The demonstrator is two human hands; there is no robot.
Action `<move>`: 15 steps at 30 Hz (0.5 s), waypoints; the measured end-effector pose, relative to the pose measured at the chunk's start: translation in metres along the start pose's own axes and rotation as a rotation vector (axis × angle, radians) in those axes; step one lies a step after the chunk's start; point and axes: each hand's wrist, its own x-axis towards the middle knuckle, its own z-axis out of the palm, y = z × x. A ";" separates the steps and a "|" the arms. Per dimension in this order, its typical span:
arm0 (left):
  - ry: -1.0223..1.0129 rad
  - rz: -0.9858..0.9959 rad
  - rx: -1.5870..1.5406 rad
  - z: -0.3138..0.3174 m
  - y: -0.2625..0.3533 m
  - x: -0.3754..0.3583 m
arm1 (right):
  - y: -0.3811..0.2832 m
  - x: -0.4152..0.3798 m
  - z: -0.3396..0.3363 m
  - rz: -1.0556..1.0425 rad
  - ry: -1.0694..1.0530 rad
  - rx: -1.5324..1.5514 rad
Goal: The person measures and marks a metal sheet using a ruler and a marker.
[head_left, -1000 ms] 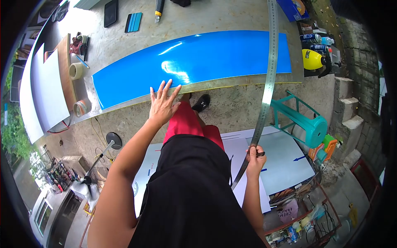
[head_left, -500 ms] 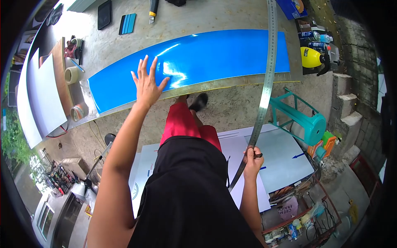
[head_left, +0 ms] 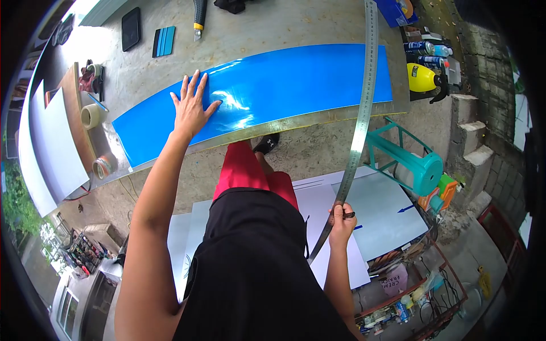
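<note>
A long glossy blue sheet [head_left: 296,79] lies along the near edge of the metal-topped table. My left hand [head_left: 192,111] rests on its left part, fingers spread, fingertips right at the far edge. My right hand [head_left: 341,224] is down by my right side, closed around a long steel ruler [head_left: 359,133]. A thin dark pen-like item [head_left: 349,215] also sticks out of that fist. The ruler runs up and away from me, overlapping the right end of the blue sheet in this view.
Beyond the sheet lie a utility knife [head_left: 199,20], a teal squeegee [head_left: 164,41] and a phone [head_left: 131,28]. Tape rolls [head_left: 90,116] stand at the left. A green stool [head_left: 424,170] and a yellow spray bottle [head_left: 421,78] are to the right. White panels [head_left: 392,227] lie behind me.
My left hand has shifted a little toward the sheet's far edge. The whole view has moved slightly. My right hand still grips the ruler.
</note>
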 end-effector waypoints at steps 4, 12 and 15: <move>0.001 0.023 -0.010 -0.001 -0.004 0.002 | -0.005 0.002 0.008 0.005 -0.020 -0.007; -0.023 0.040 -0.009 -0.006 -0.005 0.004 | -0.015 0.004 0.018 0.047 -0.024 -0.044; 0.032 0.074 -0.065 -0.008 -0.007 0.003 | -0.016 0.005 0.019 0.019 -0.032 -0.051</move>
